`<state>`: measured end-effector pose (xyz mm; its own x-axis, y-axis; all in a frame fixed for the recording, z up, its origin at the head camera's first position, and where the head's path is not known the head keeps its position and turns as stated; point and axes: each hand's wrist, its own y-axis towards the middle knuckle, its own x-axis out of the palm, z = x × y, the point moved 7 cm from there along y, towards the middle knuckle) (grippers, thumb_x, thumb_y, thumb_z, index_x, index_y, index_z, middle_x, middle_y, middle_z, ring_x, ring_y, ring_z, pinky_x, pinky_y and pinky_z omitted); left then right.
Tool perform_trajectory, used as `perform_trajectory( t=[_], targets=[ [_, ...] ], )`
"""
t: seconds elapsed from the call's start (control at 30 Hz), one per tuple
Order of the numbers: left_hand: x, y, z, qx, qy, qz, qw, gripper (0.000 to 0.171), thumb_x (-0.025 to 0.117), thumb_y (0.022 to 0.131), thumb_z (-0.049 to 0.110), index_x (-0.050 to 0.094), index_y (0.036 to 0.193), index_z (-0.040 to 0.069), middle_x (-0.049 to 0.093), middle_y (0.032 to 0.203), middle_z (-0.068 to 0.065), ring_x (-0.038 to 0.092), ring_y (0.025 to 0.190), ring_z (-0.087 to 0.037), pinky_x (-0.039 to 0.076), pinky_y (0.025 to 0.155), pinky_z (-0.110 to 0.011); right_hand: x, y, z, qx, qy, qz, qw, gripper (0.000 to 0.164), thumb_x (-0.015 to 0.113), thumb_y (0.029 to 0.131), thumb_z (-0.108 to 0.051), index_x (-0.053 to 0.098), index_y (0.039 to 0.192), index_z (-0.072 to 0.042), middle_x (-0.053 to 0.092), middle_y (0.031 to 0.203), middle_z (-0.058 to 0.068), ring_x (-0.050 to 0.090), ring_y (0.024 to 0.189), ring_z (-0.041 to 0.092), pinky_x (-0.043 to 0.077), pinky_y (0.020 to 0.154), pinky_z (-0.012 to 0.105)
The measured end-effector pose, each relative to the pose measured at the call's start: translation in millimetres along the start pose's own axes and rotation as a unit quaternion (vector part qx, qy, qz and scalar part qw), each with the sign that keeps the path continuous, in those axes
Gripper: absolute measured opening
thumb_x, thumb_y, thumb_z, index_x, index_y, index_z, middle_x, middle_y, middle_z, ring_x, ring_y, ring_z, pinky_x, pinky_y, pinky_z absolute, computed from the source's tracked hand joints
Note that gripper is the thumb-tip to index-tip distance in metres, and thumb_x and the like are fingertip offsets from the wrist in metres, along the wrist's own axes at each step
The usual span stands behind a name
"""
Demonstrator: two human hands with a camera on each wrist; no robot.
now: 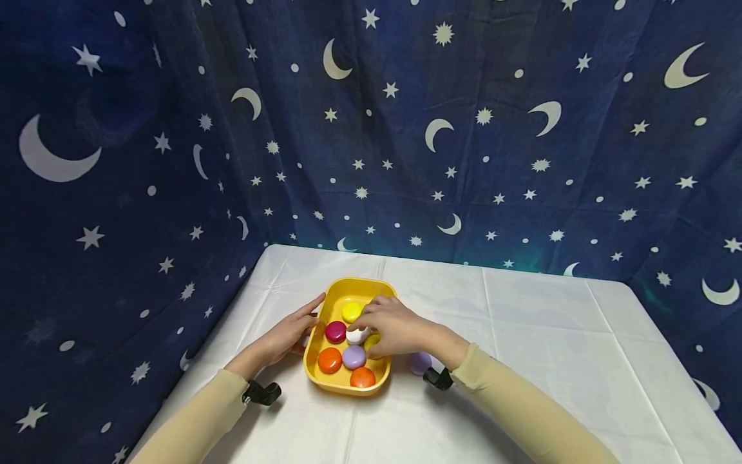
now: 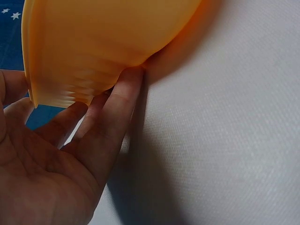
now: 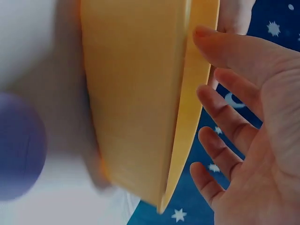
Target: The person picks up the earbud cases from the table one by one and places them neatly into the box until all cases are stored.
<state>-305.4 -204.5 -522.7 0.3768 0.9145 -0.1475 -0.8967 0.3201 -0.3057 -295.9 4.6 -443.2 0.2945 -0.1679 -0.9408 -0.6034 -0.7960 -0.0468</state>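
Observation:
A yellow tray (image 1: 361, 283) holds several glossy rounded discs: a yellow disc (image 1: 351, 312), a magenta disc (image 1: 335, 332), a lilac disc (image 1: 353, 356) and two orange discs, one being the left orange disc (image 1: 330, 360). My left hand (image 1: 275, 336) holds the tray's left side; in the left wrist view its fingers (image 2: 119, 96) lie along the outer wall, one low by the table. Over the tray's right half hovers my right hand (image 1: 400, 327), partly covering a white disc (image 1: 356, 336) and a darker yellow disc (image 1: 371, 341). The right wrist view shows its fingers spread, with nothing between them.
Outside the tray, a lilac disc (image 1: 420, 363) lies on the white-covered table (image 1: 539, 361), below my right wrist. A blue curtain (image 1: 406, 142) with moons and stars hangs behind the table and along its left side. Each wrist carries a black camera mount.

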Motion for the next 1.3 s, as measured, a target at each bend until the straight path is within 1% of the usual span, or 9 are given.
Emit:
perform_trajectory(
  t=[0.13,0.23,0.43,0.6,0.7,0.83,0.97,1.07,1.3],
  targets=[
    [-0.8,0.7,-0.9,-0.003,-0.001,0.004,1.0000,0.062,0.048,0.106,0.028,0.025,0.163,0.038,0.042,0.154,-0.024,0.064,0.114,-0.031,0.061,0.080,-0.046,-8,-8,10,0.015,0.011,0.020,1.000,0.049,0.083,0.083,-0.033,0.071,0.130,-0.029,0.067,0.115,-0.008,0.044,0.115,0.017,0.037,0.099,0.042],
    [-1.1,1.2,-1.4,-0.006,0.003,0.006,1.0000,0.063,0.048,0.105,0.029,0.025,0.163,0.038,0.041,0.155,-0.023,0.063,0.117,-0.030,0.061,0.081,-0.045,-14,-13,15,0.023,0.026,0.030,0.999,0.050,0.083,0.083,-0.031,0.071,0.131,-0.027,0.068,0.115,-0.005,0.044,0.117,0.019,0.037,0.100,0.044],
    [-1.0,1.1,-0.7,-0.005,0.004,0.006,1.0000,0.062,0.048,0.106,0.028,0.025,0.163,0.038,0.044,0.153,-0.023,0.064,0.115,-0.031,0.061,0.080,-0.046,-20,-22,21,0.025,0.033,0.050,0.998,0.050,0.082,0.084,-0.031,0.070,0.132,-0.028,0.065,0.121,-0.010,0.044,0.120,0.019,0.037,0.103,0.045],
    [-0.2,0.2,0.2,-0.004,0.007,0.007,0.9999,0.062,0.047,0.106,0.028,0.025,0.163,0.037,0.047,0.150,-0.023,0.065,0.111,-0.029,0.061,0.080,-0.045,-30,-33,26,0.043,0.057,0.078,0.994,0.052,0.083,0.083,-0.033,0.069,0.133,-0.030,0.062,0.130,-0.009,0.043,0.125,0.019,0.035,0.108,0.047],
    [0.0,0.0,0.2,-0.003,0.007,0.006,1.0000,0.062,0.047,0.106,0.028,0.025,0.163,0.037,0.048,0.149,-0.023,0.065,0.111,-0.029,0.061,0.080,-0.046,-35,-41,32,0.051,0.062,0.097,0.992,0.053,0.084,0.082,-0.034,0.069,0.133,-0.032,0.063,0.128,-0.010,0.043,0.124,0.018,0.036,0.108,0.047],
    [0.1,0.4,-0.2,0.000,0.006,0.004,1.0000,0.062,0.047,0.106,0.028,0.025,0.163,0.037,0.048,0.150,-0.023,0.065,0.112,-0.029,0.060,0.081,-0.046,-40,-53,41,0.055,0.058,0.116,0.990,0.055,0.085,0.081,-0.034,0.068,0.133,-0.032,0.064,0.122,-0.013,0.045,0.122,0.016,0.037,0.107,0.048],
    [0.6,0.4,-0.1,-0.001,0.004,0.004,1.0000,0.062,0.047,0.106,0.028,0.025,0.163,0.037,0.047,0.150,-0.024,0.065,0.112,-0.029,0.060,0.081,-0.046,-41,-66,51,0.067,0.059,0.128,0.988,0.057,0.085,0.080,-0.034,0.068,0.134,-0.032,0.063,0.115,-0.018,0.046,0.118,0.014,0.038,0.104,0.047],
    [0.8,0.2,0.2,-0.001,0.004,0.004,1.0000,0.062,0.046,0.106,0.027,0.025,0.163,0.036,0.047,0.150,-0.025,0.066,0.111,-0.030,0.061,0.081,-0.046,-39,-76,58,0.075,0.056,0.133,0.987,0.058,0.085,0.080,-0.035,0.067,0.135,-0.032,0.062,0.114,-0.021,0.045,0.117,0.013,0.039,0.101,0.046],
    [-0.2,0.5,-0.6,0.001,0.009,0.003,1.0000,0.062,0.046,0.106,0.028,0.024,0.163,0.037,0.043,0.153,-0.025,0.065,0.114,-0.030,0.060,0.081,-0.046,-29,-93,69,0.093,0.050,0.123,0.987,0.062,0.085,0.080,-0.037,0.065,0.139,-0.033,0.062,0.115,-0.019,0.045,0.118,0.014,0.038,0.103,0.046]
  ],
)
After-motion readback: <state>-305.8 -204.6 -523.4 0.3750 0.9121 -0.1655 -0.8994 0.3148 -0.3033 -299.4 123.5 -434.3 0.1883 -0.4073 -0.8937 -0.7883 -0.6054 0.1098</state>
